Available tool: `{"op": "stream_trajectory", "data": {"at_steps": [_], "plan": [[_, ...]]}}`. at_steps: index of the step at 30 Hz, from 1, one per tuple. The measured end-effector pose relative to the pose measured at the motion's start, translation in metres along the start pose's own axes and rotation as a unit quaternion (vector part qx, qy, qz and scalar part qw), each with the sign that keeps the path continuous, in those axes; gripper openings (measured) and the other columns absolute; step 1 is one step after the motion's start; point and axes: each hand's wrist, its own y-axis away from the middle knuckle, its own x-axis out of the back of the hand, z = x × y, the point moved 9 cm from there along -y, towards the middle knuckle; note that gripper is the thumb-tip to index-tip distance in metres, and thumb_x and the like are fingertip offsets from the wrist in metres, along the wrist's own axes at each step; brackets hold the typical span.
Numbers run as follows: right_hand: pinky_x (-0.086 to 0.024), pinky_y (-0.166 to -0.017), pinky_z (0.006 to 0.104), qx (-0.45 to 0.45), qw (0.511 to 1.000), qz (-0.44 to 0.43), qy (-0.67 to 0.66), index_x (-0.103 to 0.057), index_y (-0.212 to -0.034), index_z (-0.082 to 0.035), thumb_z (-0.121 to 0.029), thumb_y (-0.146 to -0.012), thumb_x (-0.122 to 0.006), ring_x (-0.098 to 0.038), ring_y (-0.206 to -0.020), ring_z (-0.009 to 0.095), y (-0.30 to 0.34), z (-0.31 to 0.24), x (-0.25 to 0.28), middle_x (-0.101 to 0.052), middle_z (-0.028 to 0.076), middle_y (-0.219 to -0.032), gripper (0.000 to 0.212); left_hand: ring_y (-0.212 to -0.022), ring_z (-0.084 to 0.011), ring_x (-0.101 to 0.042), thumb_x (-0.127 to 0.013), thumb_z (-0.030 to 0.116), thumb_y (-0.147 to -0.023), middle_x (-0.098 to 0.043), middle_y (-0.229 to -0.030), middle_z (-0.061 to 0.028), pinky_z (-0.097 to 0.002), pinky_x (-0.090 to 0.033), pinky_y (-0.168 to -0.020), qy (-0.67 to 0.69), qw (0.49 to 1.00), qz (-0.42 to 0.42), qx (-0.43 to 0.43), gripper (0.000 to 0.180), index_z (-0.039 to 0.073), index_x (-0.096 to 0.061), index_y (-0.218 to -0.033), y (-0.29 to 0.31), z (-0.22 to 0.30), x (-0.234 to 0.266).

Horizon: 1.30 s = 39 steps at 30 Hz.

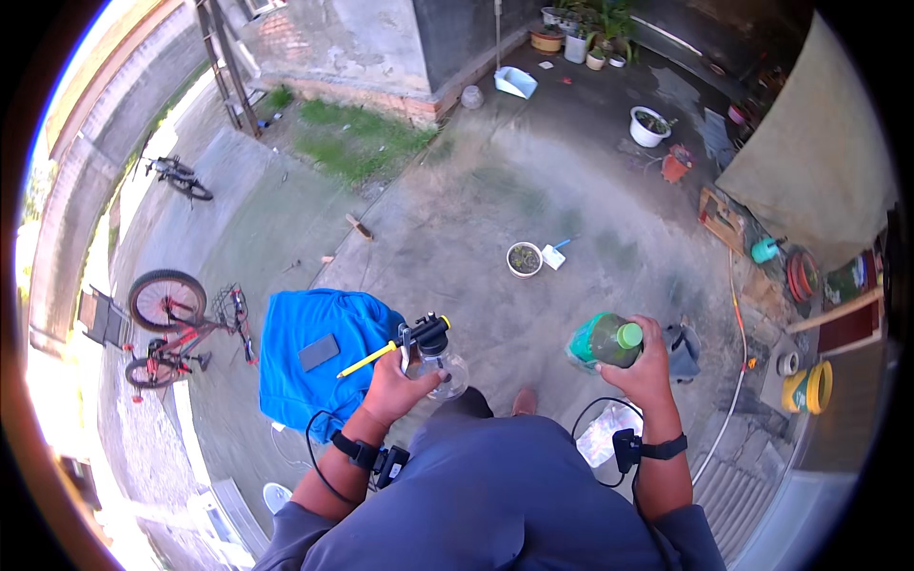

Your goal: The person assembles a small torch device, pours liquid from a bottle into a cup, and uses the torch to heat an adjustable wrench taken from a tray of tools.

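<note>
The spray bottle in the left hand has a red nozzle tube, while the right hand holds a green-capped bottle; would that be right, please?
Not quite: the head view shows a yellow nozzle tube, not a red one, on the spray bottle in the left hand. The right hand does hold a green-capped bottle.
</note>
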Motion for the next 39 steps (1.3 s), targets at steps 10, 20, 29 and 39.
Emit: {"op": "stream_trajectory", "data": {"at_steps": [10,20,29,39], "plan": [[-0.046,-0.094,0.0393,0.104,0.988,-0.11,-0.007,-0.053,-0.115,-0.002,-0.015,-0.052,-0.084,-0.057,-0.105,0.032,-0.18,-0.017,-0.073,-0.056,0.014,-0.112,0.071,-0.087,-0.0188,-0.056,-0.081,0.025,-0.071,-0.062,-0.096,-0.0077,-0.0335,-0.047,-0.082,-0.012,0.984,0.154,0.085,0.05,0.001,-0.063,-0.111,-0.067,-0.039,0.029],[-0.047,-0.092,0.0408,0.127,0.972,-0.196,0.01,-0.054,-0.114,-0.004,-0.015,-0.054,-0.084,-0.057,-0.105,0.035,-0.345,-0.086,-0.199,-0.056,0.015,-0.11,0.068,-0.082,-0.0083,-0.05,-0.079,0.008,-0.077,-0.054,-0.093,0.0023,-0.028,-0.047,-0.075,0.203,0.945,0.218,0.136,0.056,0.0,-0.053,-0.125,-0.194,-0.077,0.116],[-0.046,-0.093,0.0403,0.204,0.936,-0.287,-0.029,-0.053,-0.116,-0.003,-0.014,-0.057,-0.082,-0.057,-0.104,0.034,-0.476,-0.169,-0.333,-0.056,0.015,-0.111,0.067,-0.105,-0.0179,-0.058,-0.072,0.014,-0.081,-0.062,-0.11,-0.0059,-0.0349,-0.044,-0.097,0.39,0.86,0.314,0.104,0.052,0.003,-0.052,-0.128,-0.279,-0.091,0.214],[-0.045,-0.097,0.0388,0.291,0.861,-0.414,-0.05,-0.052,-0.119,-0.005,-0.016,-0.057,-0.082,-0.055,-0.109,0.031,-0.592,-0.229,-0.515,-0.055,0.014,-0.114,0.069,-0.105,-0.0172,-0.058,-0.07,0.008,-0.083,-0.062,-0.11,-0.0048,-0.0357,-0.044,-0.098,0.44,0.773,0.445,0.104,0.047,0.003,-0.053,-0.126,-0.357,-0.141,0.291]]}}
